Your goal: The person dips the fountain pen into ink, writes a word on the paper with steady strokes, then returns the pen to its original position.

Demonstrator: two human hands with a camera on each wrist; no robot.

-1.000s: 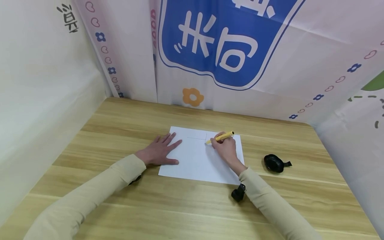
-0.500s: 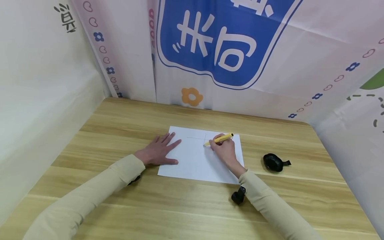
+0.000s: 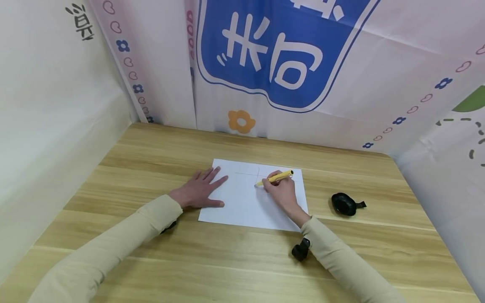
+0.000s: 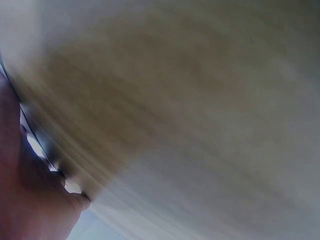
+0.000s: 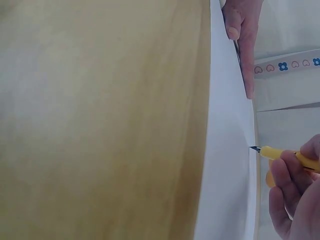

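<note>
A white sheet of paper (image 3: 238, 210) lies on the wooden table, bearing a thin horizontal line crossed by a vertical one near its top. My left hand (image 3: 198, 191) rests flat on the sheet's left side, fingers spread. In my right hand (image 3: 282, 189) a yellow fountain pen (image 3: 282, 176) is pinched between thumb and fingers, tilted up to the right. Its tip is at the paper, at the lower end of the vertical line. The right wrist view shows the pen's dark pointed nib (image 5: 255, 148). Only part of the left hand (image 4: 45, 200) shows in the left wrist view.
Right of the paper lies a small black oval object (image 3: 344, 204) with a short tab. A black wrist camera (image 3: 301, 249) hangs under the right sleeve. Printed white sheeting (image 3: 159, 75) walls the table (image 3: 227, 265) at the back and both sides.
My right hand and the pen have moved slightly down and left, and the vertical line has grown longer, now crossing the horizontal one. The left hand stays on the paper.
</note>
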